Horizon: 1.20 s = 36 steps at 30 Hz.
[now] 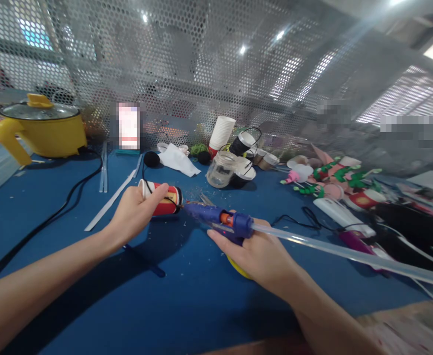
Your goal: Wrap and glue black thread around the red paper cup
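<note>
My left hand [133,213] pinches the light, crushable paper cup [162,197] sideways above the blue table [187,296], best gripped gently around its wall, while my right hand [255,254] wraps the rigid glue gun [220,220].

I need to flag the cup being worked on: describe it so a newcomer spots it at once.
On the blue table, follow the left hand out in front. It grips a small paper cup lying on its side, red-banded with a black cord, the blue glue gun nozzle at its base; the stacked cups behind stand upright.
</note>
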Available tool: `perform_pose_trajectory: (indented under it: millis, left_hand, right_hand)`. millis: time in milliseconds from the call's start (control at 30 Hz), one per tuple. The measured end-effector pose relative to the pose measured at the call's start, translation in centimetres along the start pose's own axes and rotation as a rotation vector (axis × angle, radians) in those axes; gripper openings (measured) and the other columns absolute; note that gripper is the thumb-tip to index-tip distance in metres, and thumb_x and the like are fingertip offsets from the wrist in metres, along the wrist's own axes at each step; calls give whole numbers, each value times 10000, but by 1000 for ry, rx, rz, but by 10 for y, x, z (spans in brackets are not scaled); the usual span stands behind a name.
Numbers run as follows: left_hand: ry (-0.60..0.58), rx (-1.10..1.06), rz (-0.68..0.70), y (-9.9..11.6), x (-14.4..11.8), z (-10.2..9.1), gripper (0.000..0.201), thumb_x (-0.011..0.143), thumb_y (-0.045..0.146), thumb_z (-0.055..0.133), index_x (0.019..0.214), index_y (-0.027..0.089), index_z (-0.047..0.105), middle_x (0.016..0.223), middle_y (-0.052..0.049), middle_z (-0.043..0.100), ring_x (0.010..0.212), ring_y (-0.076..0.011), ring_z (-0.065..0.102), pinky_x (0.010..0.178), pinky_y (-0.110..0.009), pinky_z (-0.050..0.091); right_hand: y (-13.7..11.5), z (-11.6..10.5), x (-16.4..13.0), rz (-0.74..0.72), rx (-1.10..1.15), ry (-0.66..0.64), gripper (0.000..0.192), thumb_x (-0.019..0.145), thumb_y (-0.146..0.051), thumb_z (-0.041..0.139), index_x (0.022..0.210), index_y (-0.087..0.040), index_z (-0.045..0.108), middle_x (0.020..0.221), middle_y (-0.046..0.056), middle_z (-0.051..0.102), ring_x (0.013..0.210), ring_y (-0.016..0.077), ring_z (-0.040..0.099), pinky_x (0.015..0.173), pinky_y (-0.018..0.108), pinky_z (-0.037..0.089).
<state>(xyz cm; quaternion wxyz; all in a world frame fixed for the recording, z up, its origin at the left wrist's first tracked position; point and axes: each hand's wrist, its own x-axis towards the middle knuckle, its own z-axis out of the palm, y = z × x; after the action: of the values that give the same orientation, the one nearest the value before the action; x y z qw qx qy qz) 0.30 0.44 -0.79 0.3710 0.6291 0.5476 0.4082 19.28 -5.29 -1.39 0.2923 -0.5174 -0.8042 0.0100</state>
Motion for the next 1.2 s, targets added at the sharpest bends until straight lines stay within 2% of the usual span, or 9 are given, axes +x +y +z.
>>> perform_pose_trajectory:
  millis: [267,633,867,967,1033,1133,1200]
  left_hand:
    - [6,60,5,-1,0,1,404,729,346,474,417,202,263,348,76,194,287,-43,178,277,-210,128]
    - [25,102,65,-7,1,1,428,727,361,475,406,203,240,307,74,217,287,-49,206,279,-204,144]
    - [23,124,100,-10,1,1,422,739,392,458,429,200,246,348,73,219,317,-51,203,304,-205,159]
    - [20,153,136,-12,1,1,427,737,408,453,431,197,242,370,72,213,340,-51,187,322,-208,157]
    - [36,181,162,-14,0,1,424,728,417,458,427,192,261,384,71,217,361,-54,191,337,-208,162]
    - [34,190,199,-15,-1,2,406,725,427,455,429,179,331,406,66,237,392,-60,210,354,-204,177]
    - [12,170,210,-16,0,2,398,733,431,444,441,170,371,418,62,248,399,-62,217,358,-201,184]
  right_hand:
    - [-2,-2,1,46,50,6,171,766,-294,458,789,-228,615,767,56,662,820,224,618,684,339,509]
    - [-1,-1,1,48,5,11,171,767,-306,463,805,-232,612,719,46,655,725,219,625,625,325,509]
    - [0,1,0,53,37,26,169,767,-308,462,741,-234,612,769,46,657,800,220,618,676,325,502]
    - [-1,-1,3,134,91,39,142,745,-300,491,722,-229,612,771,50,657,758,223,621,666,333,498]
    - [-1,-2,4,209,150,20,138,732,-307,510,732,-213,610,704,49,649,686,218,620,628,330,495]
    - [2,-6,5,319,318,-83,192,747,-352,505,749,-176,580,469,-11,547,438,150,549,446,259,455]
    - [6,-9,7,393,504,-155,204,748,-363,515,727,-162,538,402,-54,467,346,99,465,370,213,397]
